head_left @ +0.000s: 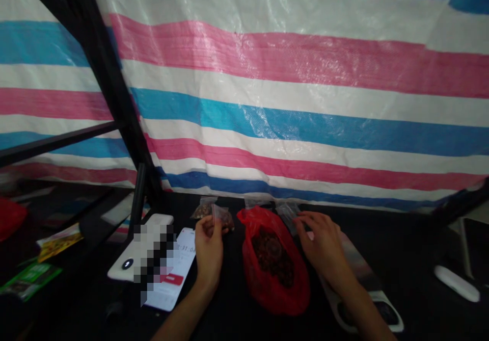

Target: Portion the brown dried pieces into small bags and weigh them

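Note:
My left hand (pixel 210 239) is closed on the top of a small clear bag (pixel 226 219) with brown pieces inside. Behind it lies another filled clear bag (pixel 204 207). An open red plastic bag (pixel 275 295) stands between my hands, holding dark reddish-brown pieces and a round clear object (pixel 273 247). On the right, my right hand (pixel 319 236) has its fingers bent at the edge of some flat clear bags (pixel 287 212); whether it grips one is hard to make out. Under my right forearm is a scale (pixel 357 262) with a shiny plate.
A phone (pixel 178 269) with a lit screen and a white device (pixel 156 221) lie at the left. Yellow (pixel 61 242) and green (pixel 30 280) packets sit farther left, beyond a black frame (pixel 103 71). At the right is a white oblong object (pixel 456 283); striped sheeting (pixel 286 91) hangs behind.

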The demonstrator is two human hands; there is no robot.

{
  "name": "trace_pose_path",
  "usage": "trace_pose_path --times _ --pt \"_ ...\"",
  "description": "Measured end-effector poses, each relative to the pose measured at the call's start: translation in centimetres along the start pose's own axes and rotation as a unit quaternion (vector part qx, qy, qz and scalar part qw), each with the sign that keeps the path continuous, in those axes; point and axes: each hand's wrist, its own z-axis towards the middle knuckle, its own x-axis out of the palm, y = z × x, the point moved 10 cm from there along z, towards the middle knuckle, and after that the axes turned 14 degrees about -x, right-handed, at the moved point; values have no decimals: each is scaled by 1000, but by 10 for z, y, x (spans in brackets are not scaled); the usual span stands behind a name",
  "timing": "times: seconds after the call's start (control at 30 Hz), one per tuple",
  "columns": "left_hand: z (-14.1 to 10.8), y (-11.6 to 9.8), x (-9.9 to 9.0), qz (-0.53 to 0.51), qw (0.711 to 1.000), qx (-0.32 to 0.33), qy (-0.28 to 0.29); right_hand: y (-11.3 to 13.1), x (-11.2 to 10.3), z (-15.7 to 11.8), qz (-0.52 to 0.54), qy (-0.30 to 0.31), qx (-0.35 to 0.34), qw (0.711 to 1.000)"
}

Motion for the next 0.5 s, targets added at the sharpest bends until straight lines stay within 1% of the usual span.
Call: trace_pose_path --times 0.07,0.13,0.17,0.23,0.3,0.33,0.37,0.4,0.43,0.5 --pt "-2 -2 -1 37 999 24 -8 1 13 -6 -54 45 -30 997" --pt "-7 -10 0 97 992 75 -19 5 24 -12 -76 77 -54 993" --pt "-12 -15 1 135 984 108 -30 6 28 -14 -79 88 -59 991" --pt "-23 -28 2 208 960 173 -71 5 33 -17 -76 100 -57 990" --pt "-37 -41 4 260 932 226 -110 2 31 -16 -64 93 -48 992" --pt "-45 -46 5 271 923 249 -117 0 27 -14 -54 80 -42 994" --pt "-52 -52 9 273 916 272 -109 -1 22 -11 -38 62 -34 997" --pt "-59 -56 14 270 912 296 -86 -2 16 -8 -14 42 -26 999" --pt "-67 -60 21 265 908 319 -50 -2 10 -5 22 20 -20 999" --pt "-81 -62 37 261 895 359 44 6 -1 2 120 -18 -16 992"
